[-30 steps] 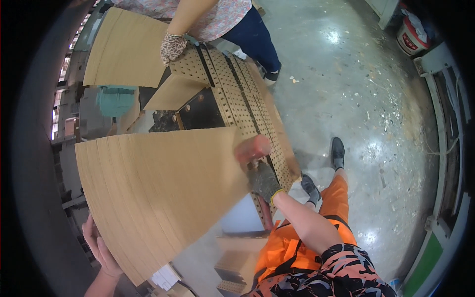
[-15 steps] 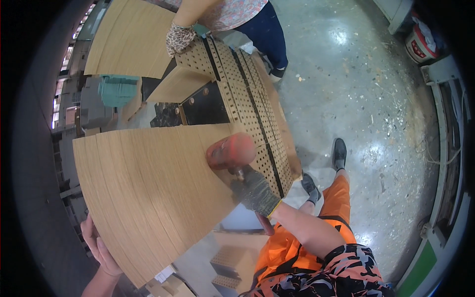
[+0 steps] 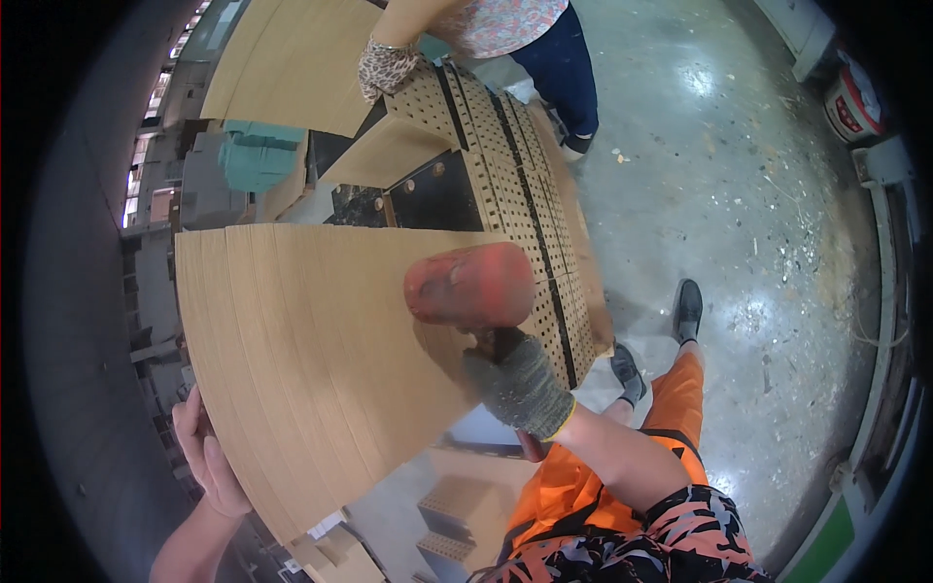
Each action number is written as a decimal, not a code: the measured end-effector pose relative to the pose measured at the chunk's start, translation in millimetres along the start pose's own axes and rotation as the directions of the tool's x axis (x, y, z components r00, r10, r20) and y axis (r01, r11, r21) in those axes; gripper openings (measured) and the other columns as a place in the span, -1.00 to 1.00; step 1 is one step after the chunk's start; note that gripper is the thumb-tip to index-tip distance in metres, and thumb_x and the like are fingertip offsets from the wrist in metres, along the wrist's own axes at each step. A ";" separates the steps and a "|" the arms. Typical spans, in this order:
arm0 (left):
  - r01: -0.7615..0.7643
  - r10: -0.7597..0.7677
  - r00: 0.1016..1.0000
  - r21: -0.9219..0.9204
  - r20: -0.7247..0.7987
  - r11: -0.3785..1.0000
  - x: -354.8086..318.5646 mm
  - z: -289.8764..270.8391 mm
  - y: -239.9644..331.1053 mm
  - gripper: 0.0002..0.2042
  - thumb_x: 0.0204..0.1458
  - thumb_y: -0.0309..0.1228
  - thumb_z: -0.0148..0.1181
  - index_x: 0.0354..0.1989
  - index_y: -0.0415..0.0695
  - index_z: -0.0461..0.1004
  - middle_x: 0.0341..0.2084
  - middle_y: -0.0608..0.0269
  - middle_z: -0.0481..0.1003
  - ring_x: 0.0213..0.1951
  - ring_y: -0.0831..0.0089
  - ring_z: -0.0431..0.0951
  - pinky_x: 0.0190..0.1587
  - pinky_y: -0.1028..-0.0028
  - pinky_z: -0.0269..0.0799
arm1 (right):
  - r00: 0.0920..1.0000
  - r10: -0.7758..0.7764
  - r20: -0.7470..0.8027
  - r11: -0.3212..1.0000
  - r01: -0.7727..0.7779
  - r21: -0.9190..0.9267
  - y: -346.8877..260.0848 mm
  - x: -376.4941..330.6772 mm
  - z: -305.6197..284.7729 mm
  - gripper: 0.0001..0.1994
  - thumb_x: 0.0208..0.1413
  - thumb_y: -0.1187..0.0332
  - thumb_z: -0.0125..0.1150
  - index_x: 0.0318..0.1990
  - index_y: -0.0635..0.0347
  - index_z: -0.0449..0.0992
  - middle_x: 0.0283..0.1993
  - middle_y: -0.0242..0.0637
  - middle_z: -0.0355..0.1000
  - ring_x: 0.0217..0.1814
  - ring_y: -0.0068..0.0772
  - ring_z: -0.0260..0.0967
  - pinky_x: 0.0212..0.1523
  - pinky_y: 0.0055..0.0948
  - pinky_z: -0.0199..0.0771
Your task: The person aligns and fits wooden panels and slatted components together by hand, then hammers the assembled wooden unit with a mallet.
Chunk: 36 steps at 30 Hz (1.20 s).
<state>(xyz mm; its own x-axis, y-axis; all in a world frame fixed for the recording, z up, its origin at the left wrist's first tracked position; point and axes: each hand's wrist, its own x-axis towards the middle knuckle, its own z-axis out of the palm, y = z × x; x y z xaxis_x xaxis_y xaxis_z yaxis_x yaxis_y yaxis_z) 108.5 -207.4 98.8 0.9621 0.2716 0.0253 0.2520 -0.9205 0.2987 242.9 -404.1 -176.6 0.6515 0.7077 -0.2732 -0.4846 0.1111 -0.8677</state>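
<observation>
A large light wooden panel (image 3: 311, 360) fills the middle and left of the view. My left hand (image 3: 206, 457), bare, grips its near left edge. My right hand (image 3: 515, 381), in a grey knit glove, is shut on the handle of a red rubber mallet (image 3: 470, 286). The mallet's head is raised above the panel's right part. The handle is mostly hidden by the glove.
Under and beyond the panel lies a perforated worktable (image 3: 525, 194). Another person (image 3: 486, 29) in a patterned top stands at its far end, a gloved hand (image 3: 385, 66) on another wooden panel (image 3: 292, 58). Concrete floor (image 3: 758, 214) lies to the right, with a bucket (image 3: 855, 97).
My right hand has swung the mallet from the panel's right edge up and left over the panel. The left hand stays on the panel's edge.
</observation>
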 end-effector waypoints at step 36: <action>0.012 -0.018 0.999 0.159 0.036 0.987 -3.5 -6.8 7.6 -0.52 0.21 -0.34 -0.24 0.24 -0.39 0.14 -0.07 0.05 0.28 -0.05 0.31 0.29 0.10 0.41 0.14 | 0.904 -0.385 0.188 0.884 0.419 -0.205 -54.4 -9.9 27.9 -0.75 0.04 0.44 0.06 -0.13 0.37 0.33 -0.53 0.11 0.42 -0.47 0.19 0.42 -0.44 -0.06 0.41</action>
<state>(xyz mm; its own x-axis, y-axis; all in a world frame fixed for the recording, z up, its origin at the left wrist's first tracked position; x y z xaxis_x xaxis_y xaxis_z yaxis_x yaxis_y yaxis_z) 106.3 -213.4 107.4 0.9606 0.2775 -0.0147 0.2767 -0.9502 0.1432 246.5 -397.7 -115.2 0.6657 0.7277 0.1653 -0.0358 0.2524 -0.9670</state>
